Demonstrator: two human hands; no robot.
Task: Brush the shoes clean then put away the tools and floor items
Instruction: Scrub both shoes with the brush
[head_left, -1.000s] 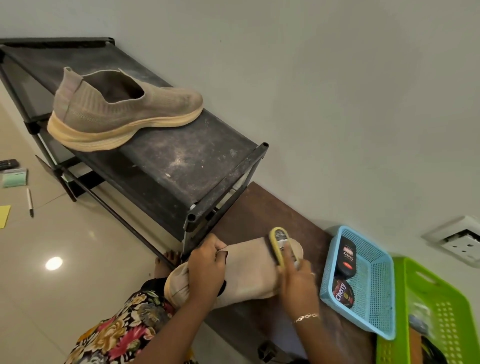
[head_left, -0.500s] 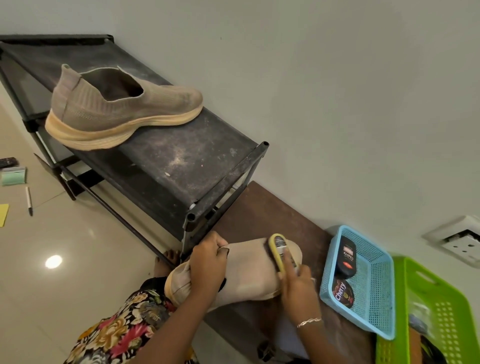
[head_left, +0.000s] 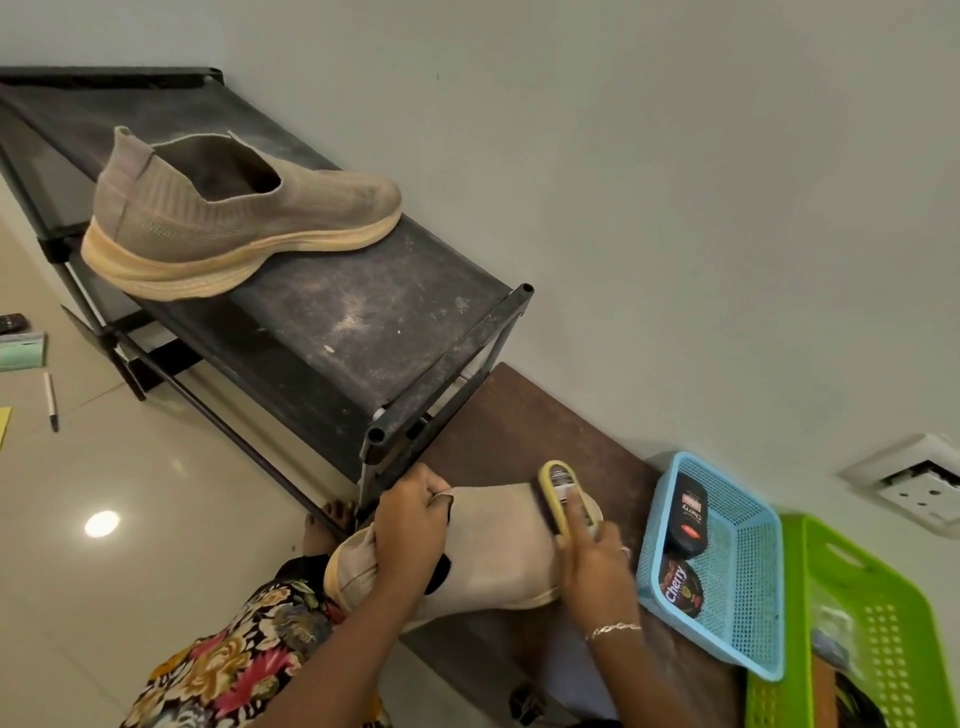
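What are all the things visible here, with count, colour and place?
rack: 1, black, by wall
rack shoe: 1, beige, on rack
held shoe: 1, beige, on bench
brush: 1, yellow, on held shoe
bench: 1, brown, beside rack
blue basket: 1, blue, on bench
bottle: 1, black, in blue basket
tin: 1, black, in blue basket
green basket: 1, green, far right
pen: 1, white-black, floor left
pad: 1, green, floor left
socket: 1, white, wall
left hand: 1, grips held shoe
right hand: 1, holds brush
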